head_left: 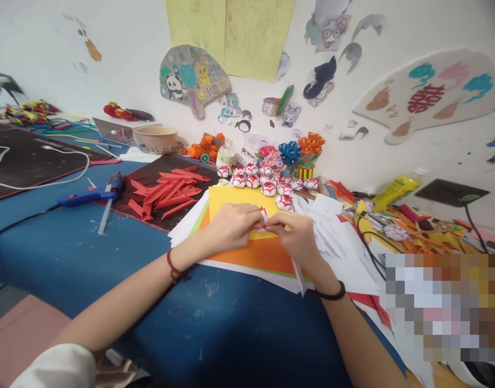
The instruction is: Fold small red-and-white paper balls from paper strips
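Both of my hands meet above a stack of coloured paper, fingertips pinching one small red-and-white folded paper piece (pixel 264 214). My left hand (pixel 236 222) is closed on its left side, and my right hand (pixel 292 230) is closed on its right side. Much of the piece is covered by my fingers. Beneath them lie a yellow sheet (pixel 223 196) and an orange sheet (pixel 267 258). Just beyond the stack sit several red-and-white paper flowers (pixel 284 202).
Left of the stack, red folded strips (pixel 166 194) lie on a dark mat, near a blue hot glue gun (pixel 89 196) with its cord. White paper pieces (pixel 322 226) spread to the right, with scraps and a yellow bottle (pixel 398 188) farther off. Orange flowers (pixel 311 145) stand by the wall.
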The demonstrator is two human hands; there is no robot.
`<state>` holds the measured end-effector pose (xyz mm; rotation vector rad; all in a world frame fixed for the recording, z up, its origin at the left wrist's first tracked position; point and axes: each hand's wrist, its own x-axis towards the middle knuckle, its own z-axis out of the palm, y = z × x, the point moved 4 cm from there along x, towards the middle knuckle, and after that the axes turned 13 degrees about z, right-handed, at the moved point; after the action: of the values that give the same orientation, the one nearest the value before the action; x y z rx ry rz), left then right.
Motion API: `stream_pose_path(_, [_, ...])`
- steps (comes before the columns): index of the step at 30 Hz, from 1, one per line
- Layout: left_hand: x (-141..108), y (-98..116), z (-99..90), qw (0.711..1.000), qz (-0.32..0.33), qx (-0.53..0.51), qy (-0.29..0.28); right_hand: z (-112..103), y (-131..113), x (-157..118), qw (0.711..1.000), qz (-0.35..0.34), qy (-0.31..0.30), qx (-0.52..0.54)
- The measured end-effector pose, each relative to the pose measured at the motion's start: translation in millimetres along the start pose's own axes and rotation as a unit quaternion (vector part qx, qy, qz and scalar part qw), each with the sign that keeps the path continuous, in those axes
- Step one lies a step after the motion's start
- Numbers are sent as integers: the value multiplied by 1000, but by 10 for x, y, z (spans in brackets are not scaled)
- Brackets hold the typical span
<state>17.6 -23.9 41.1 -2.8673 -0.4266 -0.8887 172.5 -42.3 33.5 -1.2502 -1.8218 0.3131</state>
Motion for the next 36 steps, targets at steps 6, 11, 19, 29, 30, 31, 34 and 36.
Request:
stream_pose_path(6, [17,-64,-32,994,-75,-40,73,-35,30,16,995,30,79,-46])
stream_pose_path(11, [20,-76,4,995,-56,10,81,-47,61,38,994,39,89,-47])
stream_pose_path(19, [20,-73,87,992,-68,2,108,-24,89,16,992,51,96,-56])
stream_pose_path(29, [51,2,56,987,-96,-24,125,-51,-3,-11,988,36,144,-46])
stream_pose_path(30, [59,1,50,985,-108,-44,125,-50,-3,-12,988,39,145,-48])
stream_pose_path(31, [67,-1,46,983,-120,-65,124,-45,1,-11,988,44,143,-48])
stream_pose_path(34, [79,-31,47,972,-151,-135,118,-21,36,3,991,63,118,-18])
stream_pose_path(36, [67,-72,66,960,-174,-182,119,-8,63,19,992,76,99,15])
